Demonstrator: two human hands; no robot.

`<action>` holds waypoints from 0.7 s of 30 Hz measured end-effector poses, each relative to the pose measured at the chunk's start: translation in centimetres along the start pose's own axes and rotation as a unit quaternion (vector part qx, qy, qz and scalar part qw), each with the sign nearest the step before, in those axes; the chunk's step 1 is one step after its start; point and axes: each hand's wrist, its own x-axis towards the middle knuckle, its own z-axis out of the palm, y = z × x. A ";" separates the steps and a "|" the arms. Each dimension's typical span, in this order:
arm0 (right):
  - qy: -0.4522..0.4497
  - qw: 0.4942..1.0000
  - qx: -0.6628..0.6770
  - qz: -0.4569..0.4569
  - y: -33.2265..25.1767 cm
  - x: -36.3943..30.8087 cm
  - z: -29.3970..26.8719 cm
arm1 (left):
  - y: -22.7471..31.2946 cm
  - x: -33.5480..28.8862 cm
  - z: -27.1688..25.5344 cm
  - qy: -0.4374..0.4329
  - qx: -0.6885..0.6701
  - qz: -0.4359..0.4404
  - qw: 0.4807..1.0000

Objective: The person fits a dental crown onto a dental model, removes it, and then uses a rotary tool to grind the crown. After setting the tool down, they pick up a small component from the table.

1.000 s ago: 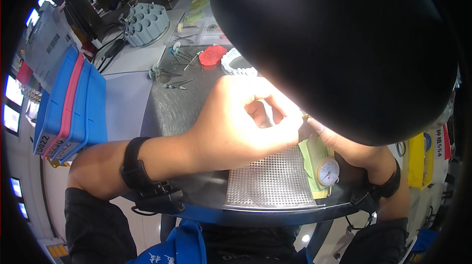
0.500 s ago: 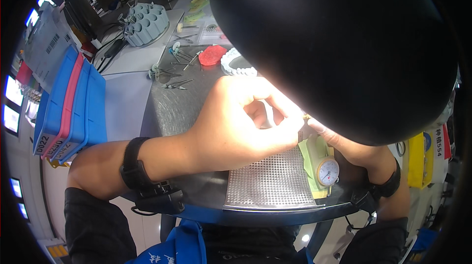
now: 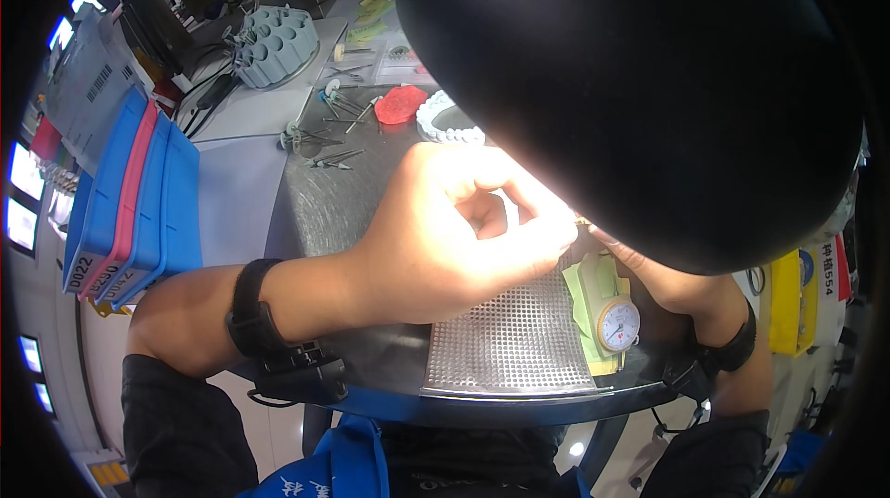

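Note:
My left hand (image 3: 468, 234) is closed in a pinch, thumb and forefinger together, above a perforated metal plate (image 3: 510, 345). A tiny yellowish piece (image 3: 580, 220) shows at its fingertips; its kind is too small to tell. My right hand (image 3: 663, 271) meets the left at the fingertips, its thumb close to that piece. The big black round lamp head (image 3: 640, 99) hides most of the right fingers, and strong light washes out the left hand. Beyond my left hand lie a white dental model (image 3: 449, 120) and a red lump (image 3: 401, 105).
Nearer me, a round dial gauge (image 3: 618, 325) rests by yellow-green paper (image 3: 593, 299). Rotary burs and polishing tips (image 3: 311, 136) lie at the left of the grey bench. A grey bur holder (image 3: 275, 45) stands behind. Blue and pink trays (image 3: 139, 192) are stacked left; a yellow bin (image 3: 790, 303) is right.
My two hands' fingertips have shifted very slightly, with the right thumb turned a little. The bench things stay where they were.

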 end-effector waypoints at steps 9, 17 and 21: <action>-0.006 0.999 0.028 0.023 -0.2 0.1 0.0 | 0.0 0.0 0.4 0.003 -0.002 0.005 1.000; 0.003 1.000 0.020 -0.004 0.4 -0.8 -0.1 | 0.0 -0.1 0.7 0.020 -0.007 0.015 1.000; 0.006 1.000 0.005 -0.027 0.5 -1.1 -0.2 | 0.0 0.0 0.8 0.017 0.002 0.016 1.000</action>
